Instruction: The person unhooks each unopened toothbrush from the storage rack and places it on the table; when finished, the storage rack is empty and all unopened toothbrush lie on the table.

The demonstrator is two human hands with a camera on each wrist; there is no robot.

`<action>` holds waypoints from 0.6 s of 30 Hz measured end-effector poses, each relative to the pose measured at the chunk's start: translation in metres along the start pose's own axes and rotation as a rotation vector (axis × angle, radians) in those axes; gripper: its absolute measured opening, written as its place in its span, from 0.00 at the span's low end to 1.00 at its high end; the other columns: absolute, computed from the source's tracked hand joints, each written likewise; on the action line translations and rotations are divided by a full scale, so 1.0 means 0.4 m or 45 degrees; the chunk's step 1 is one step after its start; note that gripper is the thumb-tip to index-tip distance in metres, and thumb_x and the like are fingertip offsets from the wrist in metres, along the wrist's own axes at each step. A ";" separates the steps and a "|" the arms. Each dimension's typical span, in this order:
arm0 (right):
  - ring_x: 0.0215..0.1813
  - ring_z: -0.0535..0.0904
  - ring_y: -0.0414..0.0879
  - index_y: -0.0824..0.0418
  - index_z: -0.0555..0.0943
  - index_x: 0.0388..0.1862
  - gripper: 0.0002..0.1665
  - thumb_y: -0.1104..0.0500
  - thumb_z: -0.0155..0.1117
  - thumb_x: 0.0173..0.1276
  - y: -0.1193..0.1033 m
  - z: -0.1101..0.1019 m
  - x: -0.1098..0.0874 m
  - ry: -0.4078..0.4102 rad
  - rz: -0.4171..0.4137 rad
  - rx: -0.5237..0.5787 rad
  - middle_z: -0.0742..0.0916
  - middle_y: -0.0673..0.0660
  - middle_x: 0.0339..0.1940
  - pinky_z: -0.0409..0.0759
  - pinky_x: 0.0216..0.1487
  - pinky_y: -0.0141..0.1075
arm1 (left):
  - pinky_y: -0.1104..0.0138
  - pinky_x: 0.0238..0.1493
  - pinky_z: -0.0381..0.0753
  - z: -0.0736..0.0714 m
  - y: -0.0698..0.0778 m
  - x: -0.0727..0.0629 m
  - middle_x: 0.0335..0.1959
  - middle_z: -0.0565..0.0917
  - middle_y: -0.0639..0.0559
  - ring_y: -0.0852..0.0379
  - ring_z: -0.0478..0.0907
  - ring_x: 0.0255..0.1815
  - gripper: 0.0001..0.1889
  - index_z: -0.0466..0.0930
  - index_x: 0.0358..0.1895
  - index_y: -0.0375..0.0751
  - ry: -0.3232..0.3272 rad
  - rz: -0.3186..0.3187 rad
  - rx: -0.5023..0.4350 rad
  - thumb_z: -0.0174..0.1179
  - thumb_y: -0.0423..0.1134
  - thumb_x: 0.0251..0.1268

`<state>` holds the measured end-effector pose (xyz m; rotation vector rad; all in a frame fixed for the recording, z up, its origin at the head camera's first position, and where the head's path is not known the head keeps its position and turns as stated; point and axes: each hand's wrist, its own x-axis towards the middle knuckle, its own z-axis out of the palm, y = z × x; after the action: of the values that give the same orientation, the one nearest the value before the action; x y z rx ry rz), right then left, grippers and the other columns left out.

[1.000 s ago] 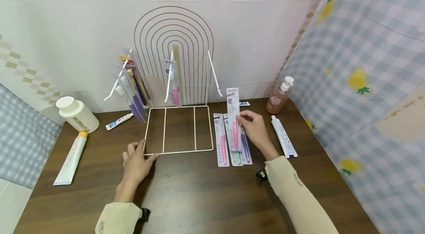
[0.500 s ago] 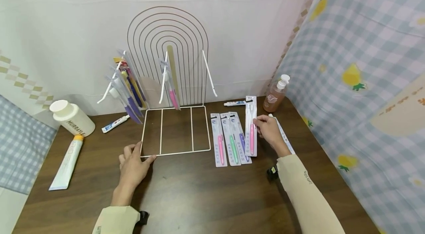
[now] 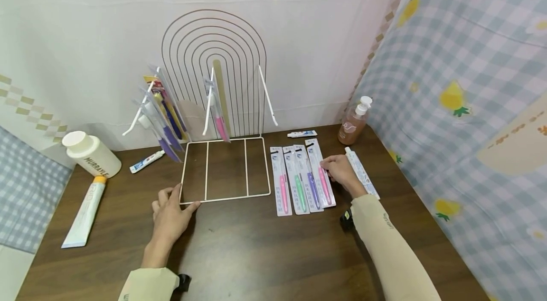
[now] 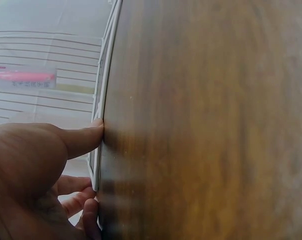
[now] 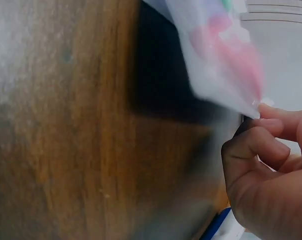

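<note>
Dark wood-grain table (image 3: pixel 265 244), glossy plastic packs (image 3: pixel 325 175)

The bench (image 3: pixel 256 249) was dark brown wood grain, and the wire rack (image 3: pixel 225 168) on it was white. Four packed toothbrushes lay there: pink (image 3: pixel 282 187), green (image 3: pixel 299 192), purple (image 3: pixel 313 189) and pink (image 3: pixel 325 184). The curtain (image 3: pixel 461 78) was blue check with yellow pineapples.

the left hand (image 4: pixel 31 170) fills the lower left of the frame, thumb tip pressed against the white wire frame (image 4: pixel 105 90) that runs up the left-centre. dark brown wooden surface (image 4: pixel 211 120) covers the right. a blurred pink packaged toothbrush (image 4: pixel 25 77) shows at upper left before thin wire lines.
</note>
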<state>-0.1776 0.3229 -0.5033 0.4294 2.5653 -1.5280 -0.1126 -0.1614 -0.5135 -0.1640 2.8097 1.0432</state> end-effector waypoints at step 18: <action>0.24 0.78 0.42 0.69 0.92 0.53 0.16 0.56 0.69 0.84 0.088 0.021 0.051 0.083 -0.022 -0.033 0.85 0.51 0.24 0.76 0.23 0.36 | 0.29 0.71 0.66 0.001 -0.003 0.000 0.80 0.59 0.24 0.20 0.58 0.71 0.45 0.58 0.89 0.27 0.019 0.014 0.004 0.69 0.47 0.83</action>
<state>-0.1867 0.3351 -0.5419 0.4626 2.6414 -1.5091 -0.1125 -0.1618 -0.5146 -0.1572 2.8286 1.0435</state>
